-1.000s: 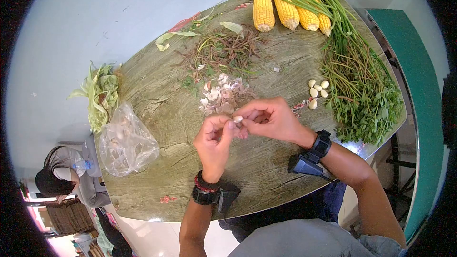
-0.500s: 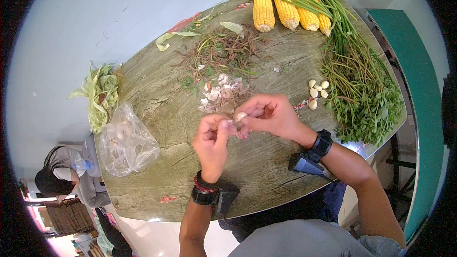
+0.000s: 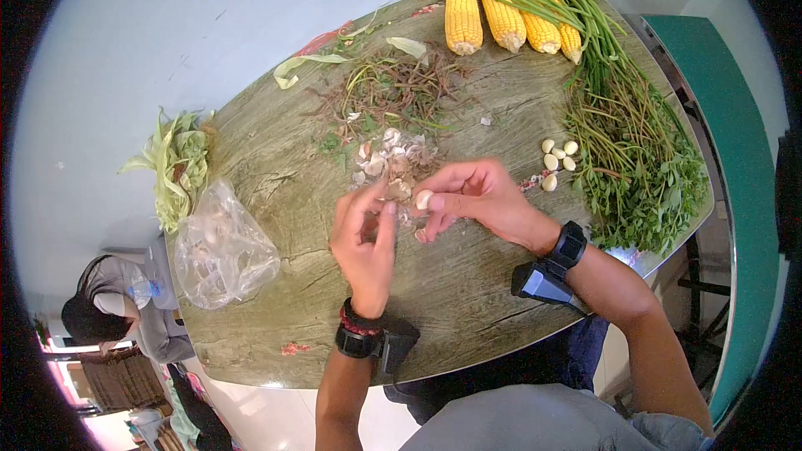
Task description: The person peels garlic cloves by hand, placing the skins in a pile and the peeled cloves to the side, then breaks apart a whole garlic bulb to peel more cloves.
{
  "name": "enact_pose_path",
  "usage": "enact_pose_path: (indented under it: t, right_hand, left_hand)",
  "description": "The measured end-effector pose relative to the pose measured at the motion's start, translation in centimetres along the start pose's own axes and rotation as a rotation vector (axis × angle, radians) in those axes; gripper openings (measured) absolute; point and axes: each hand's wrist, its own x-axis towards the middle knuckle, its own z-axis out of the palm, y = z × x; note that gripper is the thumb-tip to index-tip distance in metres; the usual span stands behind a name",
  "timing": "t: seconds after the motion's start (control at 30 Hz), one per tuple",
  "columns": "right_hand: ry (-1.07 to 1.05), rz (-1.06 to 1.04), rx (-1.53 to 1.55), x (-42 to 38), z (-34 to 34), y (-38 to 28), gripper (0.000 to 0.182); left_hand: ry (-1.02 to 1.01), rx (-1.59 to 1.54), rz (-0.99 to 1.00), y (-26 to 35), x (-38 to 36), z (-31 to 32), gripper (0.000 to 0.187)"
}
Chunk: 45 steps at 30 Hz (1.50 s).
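Pinching a garlic clove (image 3: pixel 424 198) in my right hand (image 3: pixel 476 196) over the table (image 3: pixel 276 200) middle; left hand (image 3: pixel 363 238) fingers loosely curled, holding nothing I can see. Clove looks light, firm, slick; I'd grip its sides. Skins pile (image 3: pixel 393 159) just beyond.

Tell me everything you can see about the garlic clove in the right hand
The garlic clove is small, pale cream and smooth, apparently peeled. The right hand pinches it at its fingers, just above the table, beside the pile of papery skins. The left hand is close by, its fingers near the clove; whether they touch it is unclear. Only part of the clove shows; the rest is hidden by the fingers.
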Motion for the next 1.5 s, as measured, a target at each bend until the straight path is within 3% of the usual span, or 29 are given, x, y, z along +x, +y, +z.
enact_pose_path:
  t: [0.07, 0.27, 0.57, 0.77, 0.87, 1.07, 1.27, 1.5]
  right_hand:
    - [-0.007, -0.003, -0.048, 0.0, 0.1, 0.1, 0.021]
    - [-0.085, 0.008, -0.077, 0.1, -0.3, 0.3, 0.020]
    - [-0.126, -0.030, -0.046, 0.2, -0.6, 1.1, 0.019]
    - [-0.164, -0.005, -0.066, 0.3, -1.0, 1.1, 0.016]
    - [-0.170, 0.037, -0.102, 0.0, -0.7, 0.5, 0.015]
    - [-0.177, 0.013, -0.191, 0.2, -0.8, 0.5, 0.012]
    - [-0.223, -0.024, -0.138, 0.4, -1.1, 0.9, 0.012]
    - [-0.165, 0.003, -0.159, 0.2, -1.0, 0.7, 0.015]
  left_hand:
    - [-0.022, -0.061, 0.078, 0.5, 0.0, -0.1, 0.033]
    - [-0.187, -0.164, 0.161, 0.6, -0.1, -0.2, 0.033]
    - [-0.198, -0.348, 0.121, -0.1, -0.3, 0.1, 0.035]
    - [-0.303, -0.197, 0.171, 0.6, 0.1, -0.3, 0.032]
    - [-0.345, -0.272, 0.182, 0.2, 0.2, -0.3, 0.029]
    - [-0.376, -0.428, 0.174, -0.7, -0.3, 0.1, 0.023]
    - [-0.341, -0.353, 0.268, 0.0, -0.1, 0.0, 0.020]
    - [-0.299, -0.360, 0.230, -0.2, -0.1, 0.1, 0.024]
